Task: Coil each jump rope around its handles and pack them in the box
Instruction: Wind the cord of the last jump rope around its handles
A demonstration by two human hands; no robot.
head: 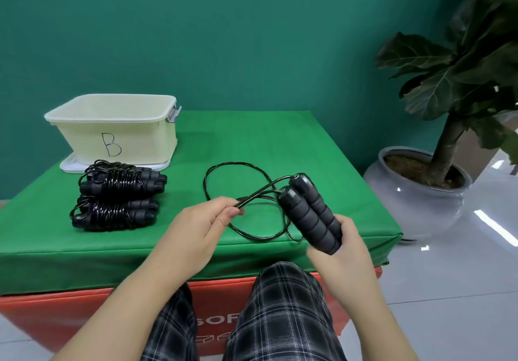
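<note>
Head view. Two jump ropes lie finished on the green bench (252, 141): the far coiled rope (123, 182) and the near coiled rope (113, 214), each wound round its paired handles, stacked side by side just in front of the box (112, 130). Neither is packed.

A third rope is in hand. The right hand (340, 244) grips its two handles (309, 214) together at their lower ends. The left hand (201, 221) pinches the doubled cord (238, 189) near the handle tops. The remainder of the cord lies in loose loops on the bench; no turn is yet wound on. Judged stage: start of the third coil, packing wholly outstanding.

The box, marked "B", stands open on its lid (70, 165). The visible upper inner walls are bare; its floor is hidden.
</note>
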